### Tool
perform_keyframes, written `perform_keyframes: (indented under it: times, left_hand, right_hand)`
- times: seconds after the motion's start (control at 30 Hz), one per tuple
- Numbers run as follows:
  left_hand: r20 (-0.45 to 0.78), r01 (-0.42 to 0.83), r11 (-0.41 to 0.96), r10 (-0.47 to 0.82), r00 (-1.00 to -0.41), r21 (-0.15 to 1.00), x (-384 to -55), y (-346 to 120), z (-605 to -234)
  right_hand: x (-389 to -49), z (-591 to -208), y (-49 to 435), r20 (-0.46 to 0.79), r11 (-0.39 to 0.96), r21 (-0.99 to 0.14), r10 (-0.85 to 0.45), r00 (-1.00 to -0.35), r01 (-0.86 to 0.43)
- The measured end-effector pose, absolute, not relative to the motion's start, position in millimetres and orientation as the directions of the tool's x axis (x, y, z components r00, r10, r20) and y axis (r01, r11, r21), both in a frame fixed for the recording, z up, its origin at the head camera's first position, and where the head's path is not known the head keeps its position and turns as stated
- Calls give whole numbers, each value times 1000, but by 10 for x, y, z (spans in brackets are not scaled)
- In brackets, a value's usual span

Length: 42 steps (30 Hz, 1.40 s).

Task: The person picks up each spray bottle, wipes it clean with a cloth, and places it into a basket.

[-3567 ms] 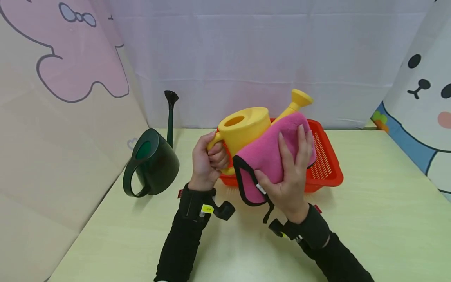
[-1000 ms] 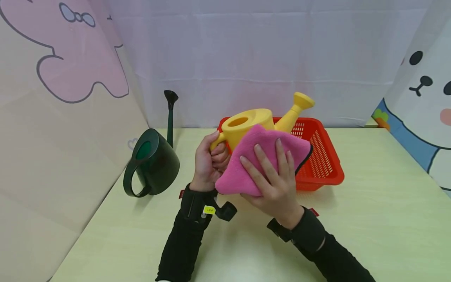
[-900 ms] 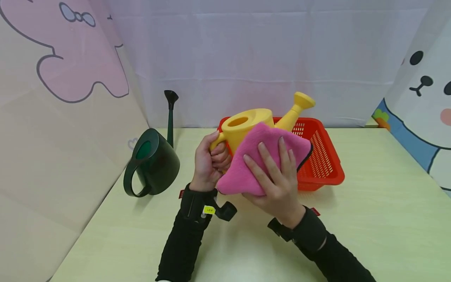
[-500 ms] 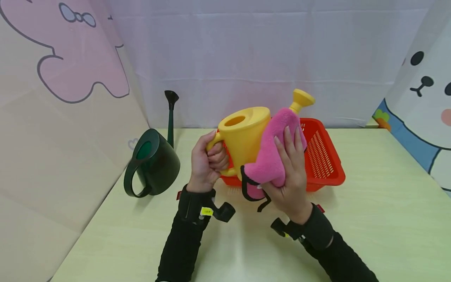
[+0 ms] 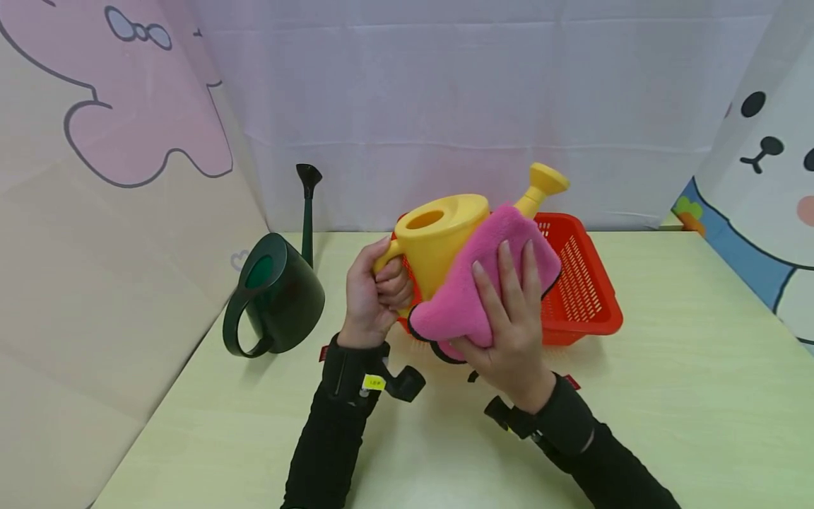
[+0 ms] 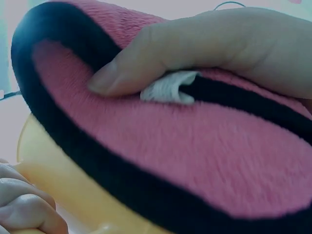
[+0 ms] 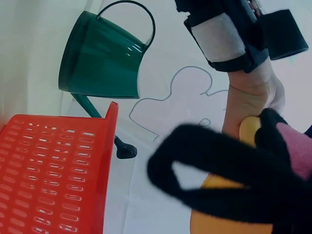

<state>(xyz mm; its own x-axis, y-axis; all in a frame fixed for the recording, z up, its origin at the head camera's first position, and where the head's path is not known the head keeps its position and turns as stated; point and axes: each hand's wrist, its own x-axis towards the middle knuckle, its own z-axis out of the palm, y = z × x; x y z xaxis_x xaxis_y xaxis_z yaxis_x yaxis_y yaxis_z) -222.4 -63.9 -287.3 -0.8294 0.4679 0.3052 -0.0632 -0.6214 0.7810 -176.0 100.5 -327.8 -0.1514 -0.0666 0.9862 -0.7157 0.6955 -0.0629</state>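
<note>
L hand (image 5: 378,295) is gripping yellow can (image 5: 439,244) by its handle, fingers curled round; can is being held up near red basket (image 5: 600,311). R hand (image 5: 511,343) is holding pink cloth (image 5: 448,307) against can's side, fingers nearly straight, thumb opposite. Green can (image 5: 289,297) is sitting on table (image 5: 693,396), L of both hands.

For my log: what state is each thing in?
Yellow watering can: gripped by its handle, opening uncovered
Pink cloth: folded, held against the yellow watering can
Green watering can: standing on the table, not held
Red basket: on the table, partly hidden
Left hand: curled round the handle
Right hand: holding the pink cloth
</note>
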Motion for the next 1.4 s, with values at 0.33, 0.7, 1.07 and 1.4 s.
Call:
perform_keyframes:
  times: [0.33,0.7,1.07,1.4]
  left_hand:
    - [278,-113,-651,466,-840,751,-2225,-616,-2876]
    - [263,-129,-653,467,-844,746,-2221,-621,-2873]
    - [315,-54,-616,473,-823,786,-2220,-643,-2874]
    - [313,-44,-624,451,-836,781,-2222,-681,-2877]
  right_hand:
    - [-1705,-3382,882,964,837,174,-253,-86,-518]
    - [-1708,-3375,887,959,821,176,-267,-92,-543]
    - [-1767,-3260,1020,987,660,-66,-67,-146,-748]
    - [-1777,-3207,1069,958,564,-271,75,-278,-780]
